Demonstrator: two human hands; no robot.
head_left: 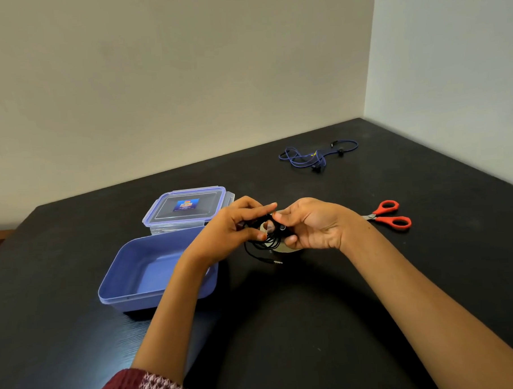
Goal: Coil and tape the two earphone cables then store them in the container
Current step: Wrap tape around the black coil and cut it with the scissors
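Head view: both hands held the black cable (266,243) in loops just right of the container (127,297).
Left hand (236,224) pinched the loops between thumb and fingers. Right hand (308,225) pinched the opposite side by an earbud. The plug end hung free below. By my judgement, the loops needed to stay even and the tail tucked in before taping. The blue cable (306,160) lay uncoiled, well beyond the container.

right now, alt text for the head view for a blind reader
Left hand and right hand grip a coiled black earphone cable over a dark table. An open blue box and lidded container sit left, red scissors right, a loose blue earphone cable farther back.
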